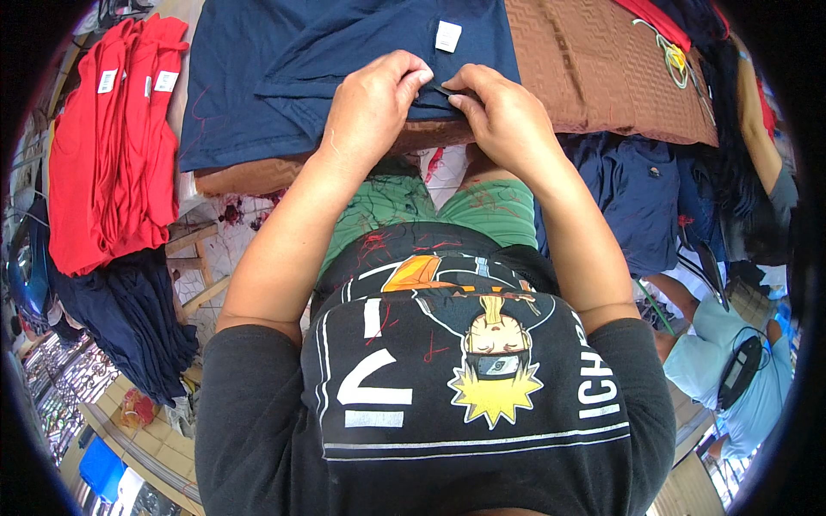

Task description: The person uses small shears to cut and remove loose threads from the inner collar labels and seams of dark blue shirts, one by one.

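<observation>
A navy blue garment (pixel 284 77) lies spread in front of me, with a white label (pixel 447 37) on it just beyond my hands. My left hand (pixel 379 90) is closed in a pinch over the garment's near part; what its fingertips hold is too small to make out. Close beside it, my right hand (pixel 499 107) grips a small dark pointed thing (pixel 440 89), mostly hidden by the fingers. The tips of both hands nearly meet above the cloth. Loose red threads cling to the garment, my shirt and my green shorts (pixel 495 211).
Beneath the garment is a brown patterned cushioned surface (pixel 594 69). Red garments (pixel 116 146) with white labels hang at left, above dark ones (pixel 120 318). Navy garments (pixel 619 189) hang at right. Yellow-white cords (pixel 675 64) lie at far right. Another person (pixel 731 361) is at lower right.
</observation>
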A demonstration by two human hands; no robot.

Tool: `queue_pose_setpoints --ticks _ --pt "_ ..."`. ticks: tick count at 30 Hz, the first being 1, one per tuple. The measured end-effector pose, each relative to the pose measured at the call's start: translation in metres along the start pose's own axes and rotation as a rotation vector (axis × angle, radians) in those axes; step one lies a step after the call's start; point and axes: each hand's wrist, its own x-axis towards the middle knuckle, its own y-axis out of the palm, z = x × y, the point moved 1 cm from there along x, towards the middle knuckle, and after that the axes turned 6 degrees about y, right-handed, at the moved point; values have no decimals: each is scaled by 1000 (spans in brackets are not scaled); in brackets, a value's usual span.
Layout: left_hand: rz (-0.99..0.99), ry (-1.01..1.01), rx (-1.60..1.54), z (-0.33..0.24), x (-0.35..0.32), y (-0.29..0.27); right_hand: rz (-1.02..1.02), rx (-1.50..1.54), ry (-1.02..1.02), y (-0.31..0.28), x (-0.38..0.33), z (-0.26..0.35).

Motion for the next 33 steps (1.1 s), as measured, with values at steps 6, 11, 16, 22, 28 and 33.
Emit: queue_pose_setpoints --ticks 6,11,16,22,28,33 --pt "929 -278 220 -27 5 -84 -126 4 42 -19 -3 -2" --pt "196 77 116 -21 -10 -42 -132 285 19 -9 2 5" --pt "-39 73 225 -13 -25 -1 -95 346 104 10 -5 5" --pt "15 -137 -59 0 -15 -6 -86 378 120 13 -6 0" --pt "184 -310 -77 7 -6 -13 -52 386 127 11 -6 -2" --pt "184 -300 -208 17 -5 -9 -24 326 63 8 -4 1"
